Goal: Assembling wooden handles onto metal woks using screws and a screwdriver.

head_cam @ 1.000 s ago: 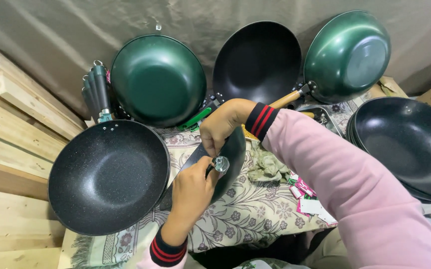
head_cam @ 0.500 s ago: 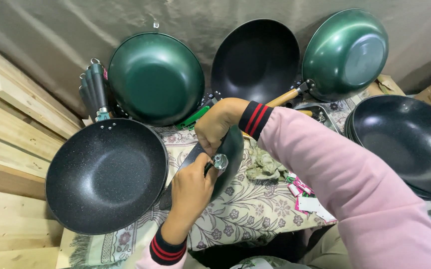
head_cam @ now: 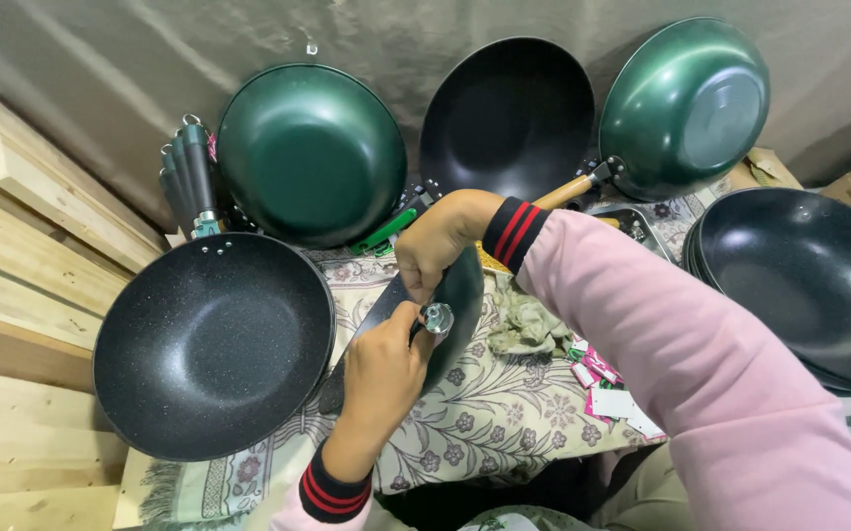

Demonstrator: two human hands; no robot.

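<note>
Since the earlier frames almost nothing has shifted: both hands stay at the same spot over the cloth, the view only drifting a touch. The left hand (head_cam: 381, 379) has its fingers closed around a small metal knob (head_cam: 436, 318), pinching it at the middle of a dark lid (head_cam: 460, 295) that stands on edge above the flowered cloth (head_cam: 504, 433) on the counter. The right hand (head_cam: 435, 246) is wrapped over the lid's upper rim, fingers curled shut on it. The lid looks stiff, thin and fairly light, with a smooth coating that could slip, so the rim and the knob are the sure holds. A black speckled pan (head_cam: 211, 344) lies just left; green pans (head_cam: 309, 152) lean against the wall behind.
</note>
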